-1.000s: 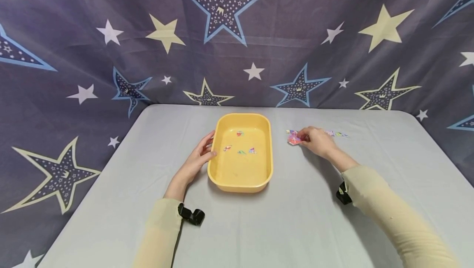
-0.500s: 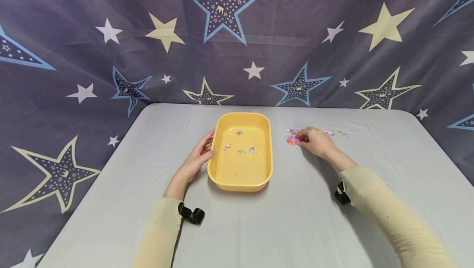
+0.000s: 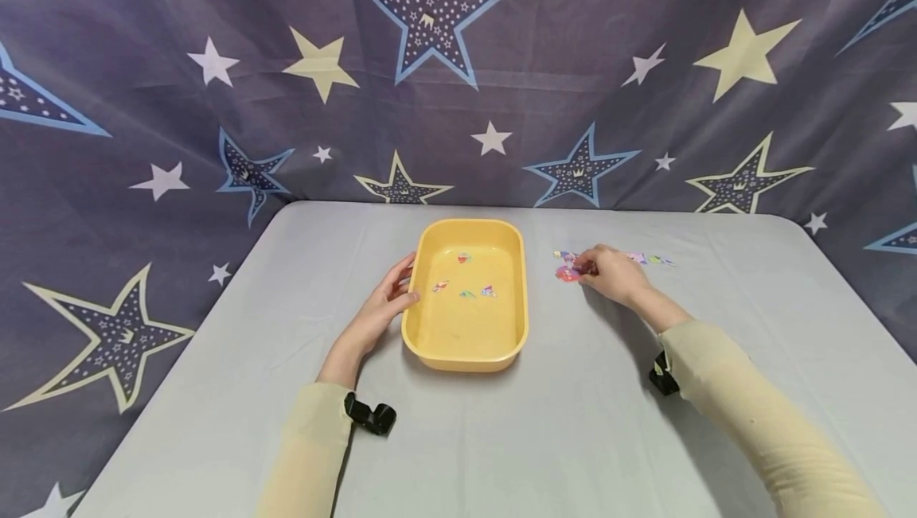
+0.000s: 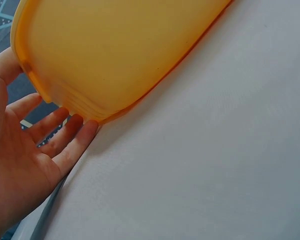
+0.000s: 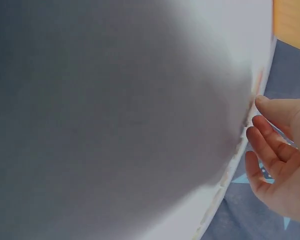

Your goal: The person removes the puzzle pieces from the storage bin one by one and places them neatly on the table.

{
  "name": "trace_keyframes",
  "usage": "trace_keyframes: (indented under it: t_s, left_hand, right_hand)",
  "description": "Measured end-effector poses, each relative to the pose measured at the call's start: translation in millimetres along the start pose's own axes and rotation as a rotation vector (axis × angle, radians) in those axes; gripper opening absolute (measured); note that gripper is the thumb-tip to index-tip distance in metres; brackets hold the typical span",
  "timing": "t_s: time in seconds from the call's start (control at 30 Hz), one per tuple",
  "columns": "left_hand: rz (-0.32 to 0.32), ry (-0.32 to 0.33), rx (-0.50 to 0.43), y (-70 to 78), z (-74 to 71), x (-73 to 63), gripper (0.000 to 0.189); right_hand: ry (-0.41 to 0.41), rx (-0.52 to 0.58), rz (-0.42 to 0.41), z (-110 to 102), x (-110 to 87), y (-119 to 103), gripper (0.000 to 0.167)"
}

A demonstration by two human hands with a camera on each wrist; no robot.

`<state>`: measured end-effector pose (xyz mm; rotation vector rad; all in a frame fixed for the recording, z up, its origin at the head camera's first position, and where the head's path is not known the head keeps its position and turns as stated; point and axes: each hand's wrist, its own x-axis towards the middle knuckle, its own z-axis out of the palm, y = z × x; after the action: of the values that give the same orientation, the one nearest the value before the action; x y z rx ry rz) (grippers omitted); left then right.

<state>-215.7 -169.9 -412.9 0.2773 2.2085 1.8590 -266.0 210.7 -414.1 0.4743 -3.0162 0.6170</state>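
Observation:
My left hand holds the yellow plastic tray by its left side. The thumb lies over the rim and the fingertips touch the outer wall, as the left wrist view also shows. Several small, flat, colourful pieces, one of them a red-and-green piece, lie spread on the tray's floor. To the right of the tray, my right hand pinches a small pink-and-red flat piece at the table surface. A row of similar pieces runs behind this hand, which hides its middle part.
A grey cloth covers the table. Behind it hangs a dark curtain printed with stars. Black wrist mounts sit at both sleeves.
The pink-and-red piece has turned slightly under the right fingers and looks flatter against the table. The left hand and the tray stay in place.

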Motion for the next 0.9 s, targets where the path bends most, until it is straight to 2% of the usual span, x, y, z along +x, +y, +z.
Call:
trace_keyframes:
  t_s: [0.27, 0.9]
  left_hand:
    - [0.012, -0.006, -0.007, -0.3, 0.4, -0.3, 0.065]
    - [0.001, -0.007, 0.005, 1.1, 1.0, -1.0, 0.066]
  right_hand:
    - [0.044, -0.007, -0.054, -11.2, 5.1, -12.9, 0.025]
    - [0.053, 0.005, -0.173, -20.8, 32.9, -79.4, 0.023]
